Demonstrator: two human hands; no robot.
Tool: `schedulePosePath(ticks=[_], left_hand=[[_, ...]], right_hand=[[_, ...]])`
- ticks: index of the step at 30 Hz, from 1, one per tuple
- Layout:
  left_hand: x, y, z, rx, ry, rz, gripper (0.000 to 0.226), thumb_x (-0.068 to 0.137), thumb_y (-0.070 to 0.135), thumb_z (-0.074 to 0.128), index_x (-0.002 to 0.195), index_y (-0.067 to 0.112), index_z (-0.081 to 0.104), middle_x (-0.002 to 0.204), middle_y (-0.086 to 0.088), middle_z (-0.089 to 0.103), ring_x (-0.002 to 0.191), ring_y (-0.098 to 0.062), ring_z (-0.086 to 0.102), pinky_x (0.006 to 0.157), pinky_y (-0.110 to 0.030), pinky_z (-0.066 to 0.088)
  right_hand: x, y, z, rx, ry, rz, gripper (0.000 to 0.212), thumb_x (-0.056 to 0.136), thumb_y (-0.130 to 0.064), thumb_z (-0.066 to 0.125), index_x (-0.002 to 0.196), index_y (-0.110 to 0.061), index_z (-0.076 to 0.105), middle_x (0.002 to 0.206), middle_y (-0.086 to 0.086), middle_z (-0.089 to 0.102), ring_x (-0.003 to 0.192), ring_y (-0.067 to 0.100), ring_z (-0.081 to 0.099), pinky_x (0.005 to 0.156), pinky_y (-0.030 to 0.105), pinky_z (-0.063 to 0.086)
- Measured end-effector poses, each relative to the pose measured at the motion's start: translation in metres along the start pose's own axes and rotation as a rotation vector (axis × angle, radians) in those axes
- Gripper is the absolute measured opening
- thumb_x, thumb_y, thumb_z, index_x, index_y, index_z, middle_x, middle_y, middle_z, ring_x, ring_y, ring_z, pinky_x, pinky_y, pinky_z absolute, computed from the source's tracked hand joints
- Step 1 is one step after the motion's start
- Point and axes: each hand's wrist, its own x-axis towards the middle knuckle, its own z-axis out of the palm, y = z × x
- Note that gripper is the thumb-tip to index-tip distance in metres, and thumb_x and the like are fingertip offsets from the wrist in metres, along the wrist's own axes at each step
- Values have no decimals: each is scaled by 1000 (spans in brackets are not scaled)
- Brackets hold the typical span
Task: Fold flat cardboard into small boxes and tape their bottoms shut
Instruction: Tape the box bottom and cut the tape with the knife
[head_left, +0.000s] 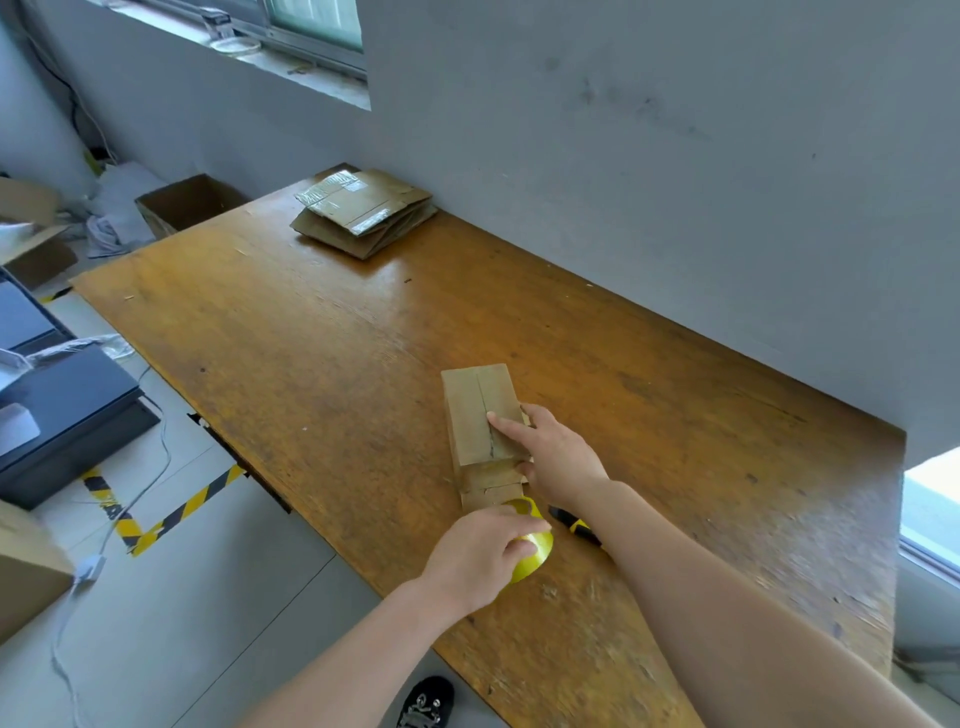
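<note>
Left hand (480, 553) curls round the tape (535, 558) near the table (311, 338) edge; right hand (556, 457) presses a straight forefinger on the box (475, 415) seam just beyond. Light, crushable cardboard: steady it by its sides

No legible text, label, brand or number anywhere in frame. Only sign-like marking: black-and-yellow striped hazard tape (171, 514) on grey floor (234, 597), lower left of frame, laid as corner outline, carrying no wording.
</note>
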Motion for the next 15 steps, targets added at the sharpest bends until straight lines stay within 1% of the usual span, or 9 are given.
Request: schedulePosePath(ticks=[2, 3, 4, 5, 8, 11, 12, 13, 15], left_hand=[[-3, 1, 8, 196, -69, 122, 37, 100, 22, 46, 137, 22, 52, 112, -5, 62, 103, -23, 57, 75, -33, 44], [-5, 0, 13, 277, -112, 166, 38, 100, 21, 46, 138, 21, 51, 104, -6, 61, 93, -26, 58, 64, -35, 41], [-7, -1, 17, 341, -157, 198, 38, 100, 19, 46, 138, 20, 50, 99, -8, 59, 87, -28, 58, 58, -36, 37], [-10, -2, 22, 389, -198, 226, 38, 100, 18, 46, 138, 20, 50, 97, -8, 58, 85, -28, 57, 56, -36, 34], [-16, -7, 32, 478, -278, 283, 43, 100, 12, 45, 142, 20, 45, 98, -8, 58, 86, -27, 54, 55, -35, 35], [-18, -12, 37, 553, -303, 317, 51, 99, 7, 43, 147, 22, 36, 99, -8, 56, 85, -26, 51, 60, -35, 33], [-18, -12, 39, 569, -301, 323, 57, 99, 5, 43, 150, 24, 28, 98, -7, 54, 84, -26, 50, 63, -35, 32], [-17, -11, 40, 577, -295, 327, 68, 97, 3, 45, 153, 28, 14, 95, -5, 51, 82, -25, 48, 65, -34, 32], [-13, -9, 43, 591, -297, 324, 90, 94, 2, 50, 149, 36, -13, 93, -3, 49, 78, -23, 46, 70, -34, 33]], right_hand=[[-2, 0, 1, 19, 8, -3, 74, 94, -13, 56, 147, -50, 21, 155, -2, 27, 128, 25, 45, 93, 37, 49], [-3, 0, 1, 25, 13, -6, 73, 94, -13, 56, 147, -50, 22, 154, -3, 29, 126, 25, 46, 92, 37, 49], [-4, 0, 1, 27, 16, -8, 73, 94, -12, 56, 147, -50, 23, 153, -3, 29, 125, 25, 47, 91, 38, 49], [-5, 1, 0, 26, 14, -8, 73, 94, -12, 55, 147, -50, 23, 153, -4, 29, 126, 25, 47, 91, 39, 49], [-8, 1, -1, 14, 5, -1, 75, 94, -11, 56, 146, -52, 21, 155, -4, 26, 126, 25, 47, 92, 39, 50], [-10, 1, -1, 7, 6, 1, 77, 94, -10, 55, 146, -53, 19, 156, -4, 26, 123, 25, 49, 88, 38, 51], [-11, 1, -1, 10, 6, -1, 77, 94, -10, 55, 146, -53, 19, 156, -4, 26, 123, 25, 49, 87, 38, 52], [-12, 1, 0, 13, 8, -4, 77, 94, -10, 55, 146, -53, 19, 156, -4, 26, 123, 25, 49, 87, 38, 52], [-13, 1, -1, 18, 13, -5, 76, 95, -10, 54, 146, -53, 19, 155, -5, 26, 121, 25, 50, 85, 38, 53]])
